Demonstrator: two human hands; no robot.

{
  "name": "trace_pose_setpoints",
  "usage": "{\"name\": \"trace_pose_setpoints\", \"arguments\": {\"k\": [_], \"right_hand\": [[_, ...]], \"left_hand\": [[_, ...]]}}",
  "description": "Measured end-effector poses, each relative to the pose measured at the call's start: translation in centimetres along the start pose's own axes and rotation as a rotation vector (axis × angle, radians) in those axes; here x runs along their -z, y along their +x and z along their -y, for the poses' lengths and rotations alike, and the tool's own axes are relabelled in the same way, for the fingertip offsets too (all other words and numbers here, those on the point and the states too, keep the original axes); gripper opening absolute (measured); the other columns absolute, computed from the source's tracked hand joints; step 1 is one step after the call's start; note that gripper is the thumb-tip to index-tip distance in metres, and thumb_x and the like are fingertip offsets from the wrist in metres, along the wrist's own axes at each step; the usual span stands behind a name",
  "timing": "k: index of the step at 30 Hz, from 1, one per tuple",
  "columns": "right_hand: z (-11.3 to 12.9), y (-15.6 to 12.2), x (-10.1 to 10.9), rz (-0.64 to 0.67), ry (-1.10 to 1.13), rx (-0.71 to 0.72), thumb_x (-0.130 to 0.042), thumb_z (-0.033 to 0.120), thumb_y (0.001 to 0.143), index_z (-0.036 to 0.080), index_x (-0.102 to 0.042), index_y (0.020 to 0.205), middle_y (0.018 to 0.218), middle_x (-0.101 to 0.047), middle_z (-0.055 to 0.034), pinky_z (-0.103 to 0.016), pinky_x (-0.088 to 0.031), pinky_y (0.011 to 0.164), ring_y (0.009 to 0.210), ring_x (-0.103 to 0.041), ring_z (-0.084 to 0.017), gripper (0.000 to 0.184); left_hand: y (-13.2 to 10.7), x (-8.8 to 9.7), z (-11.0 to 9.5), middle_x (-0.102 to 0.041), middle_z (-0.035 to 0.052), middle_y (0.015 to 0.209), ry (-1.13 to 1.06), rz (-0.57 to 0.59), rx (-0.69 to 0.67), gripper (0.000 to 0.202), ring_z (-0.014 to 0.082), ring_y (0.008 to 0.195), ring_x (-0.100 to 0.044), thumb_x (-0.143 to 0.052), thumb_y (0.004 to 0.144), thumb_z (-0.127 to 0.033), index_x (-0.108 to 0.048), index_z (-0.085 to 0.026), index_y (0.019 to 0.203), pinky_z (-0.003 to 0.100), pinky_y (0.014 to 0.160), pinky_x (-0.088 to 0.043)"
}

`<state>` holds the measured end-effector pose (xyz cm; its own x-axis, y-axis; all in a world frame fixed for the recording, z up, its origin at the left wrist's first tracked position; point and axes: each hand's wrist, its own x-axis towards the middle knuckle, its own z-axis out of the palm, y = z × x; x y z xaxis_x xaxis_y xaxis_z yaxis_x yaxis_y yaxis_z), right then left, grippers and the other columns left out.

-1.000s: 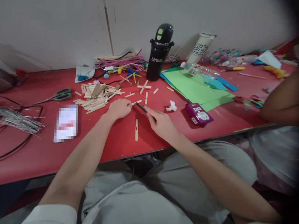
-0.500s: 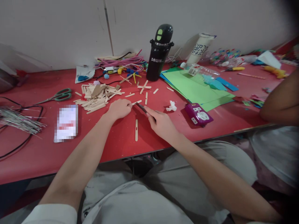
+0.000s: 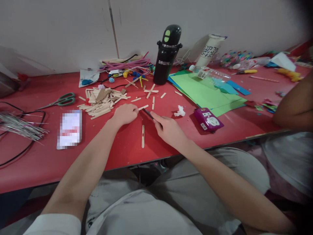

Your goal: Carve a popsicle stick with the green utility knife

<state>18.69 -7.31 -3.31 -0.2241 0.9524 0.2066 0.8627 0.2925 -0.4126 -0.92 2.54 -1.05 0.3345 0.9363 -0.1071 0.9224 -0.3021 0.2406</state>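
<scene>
My left hand (image 3: pixel 126 114) is closed on one end of a wooden craft stick (image 3: pixel 143 107), holding it down on the red table (image 3: pixel 117 147). In my right hand (image 3: pixel 168 127) is a slim dark tool, seemingly a craft knife (image 3: pixel 148 114), its tip at the stick's free part. The blade itself is too small to make out. Closer to me lies another craft stick (image 3: pixel 143 136) with a small slot cut near its middle. Beyond my left hand spreads a pile of craft sticks (image 3: pixel 101 101), and a crossed pair of sticks (image 3: pixel 151 91) rests farther back.
Scissors (image 3: pixel 65 99) and a phone-like slab (image 3: pixel 69 129), blurred out, lie left. A black bottle (image 3: pixel 166 62) stands at the back. To the right are crumpled tissue (image 3: pixel 179 111), a purple power strip (image 3: pixel 208 120), green paper (image 3: pixel 195 89) and another person's arm (image 3: pixel 293 104).
The tool's tip has shifted very slightly at the stick, with my right hand moving a little. My left hand stays in place.
</scene>
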Motion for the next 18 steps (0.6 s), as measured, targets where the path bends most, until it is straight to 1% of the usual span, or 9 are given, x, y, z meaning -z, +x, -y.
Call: {"name": "trace_pose_setpoints", "arguments": {"k": [4,7,12,15,18], "right_hand": [[-0.04,-0.03,0.03,0.007,-0.025,0.003,-0.041,0.020,0.100,0.013,-0.057,0.145,0.095,-0.073,-0.0139,-0.033,-0.051,0.071,0.081,-0.069,-0.025,0.049],[-0.29,-0.10,-0.14,-0.039,0.035,0.022,-0.040,0.020,0.100,0.012,-0.058,0.144,0.097,-0.074,-0.0143,-0.034,-0.051,0.074,0.084,-0.070,-0.025,0.049],[-0.82,-0.18,-0.57,-0.117,0.114,0.052,-0.038,0.022,0.100,0.011,-0.058,0.144,0.095,-0.074,-0.0137,-0.034,-0.051,0.073,0.080,-0.068,-0.024,0.049],[-0.89,-0.13,-0.63,-0.113,0.114,0.054,-0.039,0.023,0.100,0.012,-0.058,0.144,0.092,-0.073,-0.0130,-0.034,-0.050,0.072,0.078,-0.068,-0.023,0.049],[-0.76,-0.10,-0.55,-0.104,0.115,0.045,-0.039,0.023,0.101,0.012,-0.058,0.144,0.094,-0.073,-0.0135,-0.034,-0.050,0.073,0.081,-0.068,-0.024,0.049]], "left_hand": [[0.02,0.02,-0.03,-0.077,0.0079,0.113,0.003,0.003,0.002,0.037,0.0270,0.105,-0.067,-0.042,0.092,-0.032,-0.077,-0.024,0.099,0.034,0.087,-0.049],[-0.05,0.08,-0.09,-0.076,0.0091,0.113,0.011,0.006,0.003,0.038,0.0280,0.105,-0.067,-0.041,0.092,-0.032,-0.077,-0.023,0.099,0.035,0.087,-0.050],[-0.11,0.14,-0.12,-0.076,0.0098,0.112,0.018,0.005,-0.007,0.039,0.0278,0.105,-0.067,-0.039,0.093,-0.034,-0.076,-0.022,0.098,0.035,0.087,-0.050],[-0.10,0.17,-0.13,-0.076,0.0087,0.113,0.021,0.011,0.000,0.039,0.0267,0.105,-0.067,-0.039,0.094,-0.034,-0.076,-0.023,0.100,0.034,0.088,-0.049],[-0.09,0.17,-0.12,-0.076,0.0081,0.112,0.029,0.013,-0.006,0.040,0.0262,0.105,-0.067,-0.038,0.094,-0.035,-0.076,-0.023,0.099,0.033,0.087,-0.049]]}}
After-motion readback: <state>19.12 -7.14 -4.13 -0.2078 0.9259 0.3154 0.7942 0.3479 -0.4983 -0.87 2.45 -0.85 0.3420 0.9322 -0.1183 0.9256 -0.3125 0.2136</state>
